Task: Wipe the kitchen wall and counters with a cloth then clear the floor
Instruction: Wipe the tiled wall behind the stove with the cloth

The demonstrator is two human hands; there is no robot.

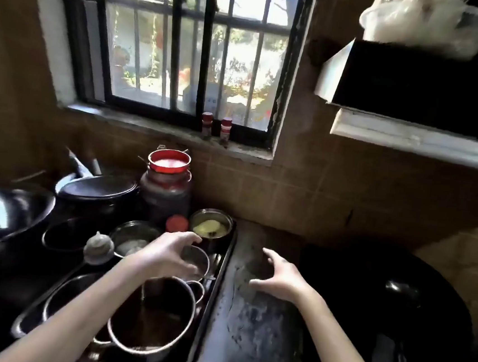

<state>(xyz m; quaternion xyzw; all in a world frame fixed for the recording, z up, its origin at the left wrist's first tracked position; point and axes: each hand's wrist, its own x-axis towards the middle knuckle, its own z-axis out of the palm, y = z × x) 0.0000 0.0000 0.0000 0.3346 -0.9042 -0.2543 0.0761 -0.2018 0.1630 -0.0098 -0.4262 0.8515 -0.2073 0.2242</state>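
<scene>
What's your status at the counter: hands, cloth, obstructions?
Left hand and right hand both open, fingers spread, holding nothing. No cloth in view. Counter bare between hands; pot and bowls crowd the tray to its left.

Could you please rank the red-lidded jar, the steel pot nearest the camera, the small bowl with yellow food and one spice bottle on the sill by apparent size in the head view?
1. steel pot, though nearness to the camera inflates it
2. red-lidded jar
3. small bowl with yellow food
4. spice bottle, farthest away, so its real size is uncertain
</scene>
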